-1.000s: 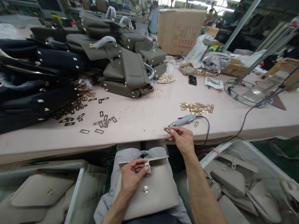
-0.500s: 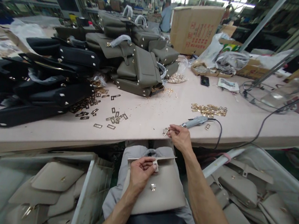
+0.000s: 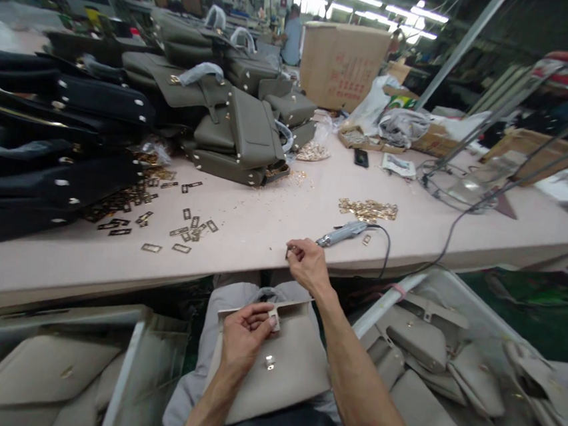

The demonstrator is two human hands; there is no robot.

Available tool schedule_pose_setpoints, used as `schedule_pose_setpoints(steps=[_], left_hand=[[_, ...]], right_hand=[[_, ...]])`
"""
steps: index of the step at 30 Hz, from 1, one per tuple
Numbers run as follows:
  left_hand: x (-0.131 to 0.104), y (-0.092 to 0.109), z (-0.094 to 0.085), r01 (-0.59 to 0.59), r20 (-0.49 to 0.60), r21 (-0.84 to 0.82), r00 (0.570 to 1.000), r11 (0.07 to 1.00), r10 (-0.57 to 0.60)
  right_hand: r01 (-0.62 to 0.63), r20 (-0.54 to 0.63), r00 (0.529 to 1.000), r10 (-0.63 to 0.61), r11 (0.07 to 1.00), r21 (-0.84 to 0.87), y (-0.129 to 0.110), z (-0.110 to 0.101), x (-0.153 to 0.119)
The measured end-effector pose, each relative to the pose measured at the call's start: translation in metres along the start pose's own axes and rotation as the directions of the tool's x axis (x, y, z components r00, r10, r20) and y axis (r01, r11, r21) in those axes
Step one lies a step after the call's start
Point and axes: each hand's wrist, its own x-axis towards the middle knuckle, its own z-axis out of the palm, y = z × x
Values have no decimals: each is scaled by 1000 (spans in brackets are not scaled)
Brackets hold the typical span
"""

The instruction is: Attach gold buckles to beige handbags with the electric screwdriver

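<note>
Beige bag (image 3: 291, 391), lying across my lap (image 3: 186, 391), its metal clasp (image 3: 269, 364) facing up. My left hand (image 3: 242, 339) has its fingers (image 3: 258, 309) closed on the pale tab (image 3: 276, 322) at the bag's far edge; my right hand (image 3: 309, 266), over the near border of the worktop (image 3: 246, 233), pinches a small metal frame (image 3: 288, 250). In my judgement the tab is best held flat, the frame by its rim. Beyond lie a corded power tool (image 3: 345, 232), loose frames (image 3: 194, 222) and heaped gold fittings (image 3: 369, 210); farther off, piled olive bags (image 3: 256, 133), a cardboard box (image 3: 341, 64) and, overhead, strip lights (image 3: 428, 14).
</note>
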Motion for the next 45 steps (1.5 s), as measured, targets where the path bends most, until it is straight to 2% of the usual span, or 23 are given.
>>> schedule_pose_setpoints(steps=[7, 11, 13, 15, 17, 20, 22, 24, 28, 33, 38, 45], left_hand=[[8, -6, -4, 16, 35, -8, 999, 1000, -15], [5, -5, 0, 7, 14, 6, 1000, 1000, -7], [1, -3, 2, 7, -3, 5, 1000, 1000, -7], [-3, 0, 4, 11, -2, -4, 1000, 1000, -11], [-5, 1, 3, 28, 23, -29, 999, 999, -27], [-6, 2, -2, 43, 49, -51, 998, 998, -40], [-8, 3, -3, 45, 58, -49, 997, 998, -42], [-10, 3, -4, 47, 66, -45, 997, 998, -44], [-9, 2, -3, 46, 70, -39, 997, 998, -43], [-8, 2, -1, 55, 69, -27, 996, 998, -53], [-9, 3, -1, 54, 89, -15, 995, 998, -52], [-11, 7, 0, 59, 107, 9, 992, 998, -59]], right_hand=[[41, -26, 999, -48, 974, -225, -8, -14, -5], [51, 18, 999, -47, 942, -331, -6, -24, -15], [33, 32, 999, -24, 945, -324, -6, -28, -23], [-32, 37, 999, 39, 984, -176, -7, -30, -33], [-152, 104, 984, 142, 983, 102, -9, -30, -44], [-360, 323, 918, 230, 827, 433, -18, -30, -65], [-454, 415, 872, 258, 741, 494, -25, -30, -79], [-498, 457, 845, 279, 723, 480, -29, -28, -91], [-472, 441, 856, 269, 756, 454, -27, -21, -105], [-471, 438, 859, 264, 743, 476, -26, -18, -108], [-335, 425, 893, 151, 852, 402, -24, -17, -110], [-204, 351, 933, 82, 924, 324, -28, -15, -110]])
